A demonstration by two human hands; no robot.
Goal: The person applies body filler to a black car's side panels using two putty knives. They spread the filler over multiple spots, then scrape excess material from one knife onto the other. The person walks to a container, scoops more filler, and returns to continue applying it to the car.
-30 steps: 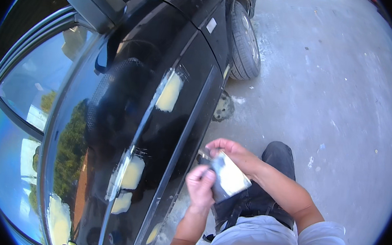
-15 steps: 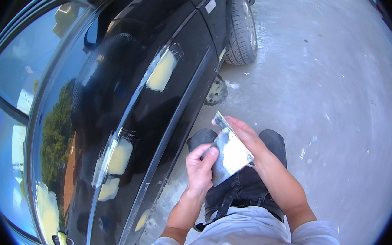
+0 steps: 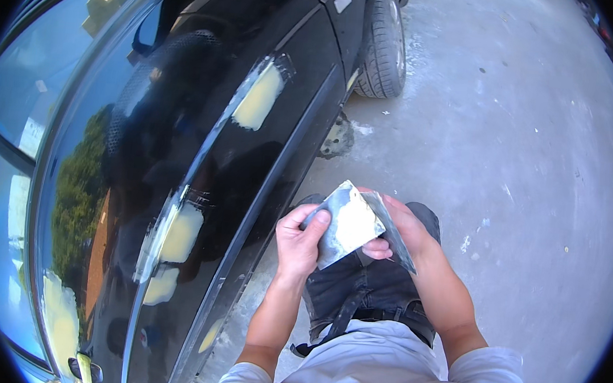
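Note:
My left hand [image 3: 298, 239] grips a flat metal filler spreader [image 3: 329, 246], thumb on top and fingers beneath. A thick smear of cream body filler [image 3: 356, 223] covers much of its face. In my right hand [image 3: 411, 230] is a second thin grey filler spreader [image 3: 392, 235], tilted and seen nearly edge-on, against the right edge of the first one; whether they touch I cannot tell. To my left stands a black car door [image 3: 242, 178] with several pale yellow filler patches, among them an upper patch [image 3: 261, 98] and a middle patch [image 3: 182, 233].
The car's tyre [image 3: 384, 49] rises ahead. A trim strip [image 3: 266, 192] runs along the door's lower part, with a door handle [image 3: 83, 369] at lower left. Grey concrete floor [image 3: 527, 174] with white spots stretches to the right.
The two spreaders have come apart: the left one has turned its filler-covered face up, and the right one has swung to its right side. The view has shifted slightly.

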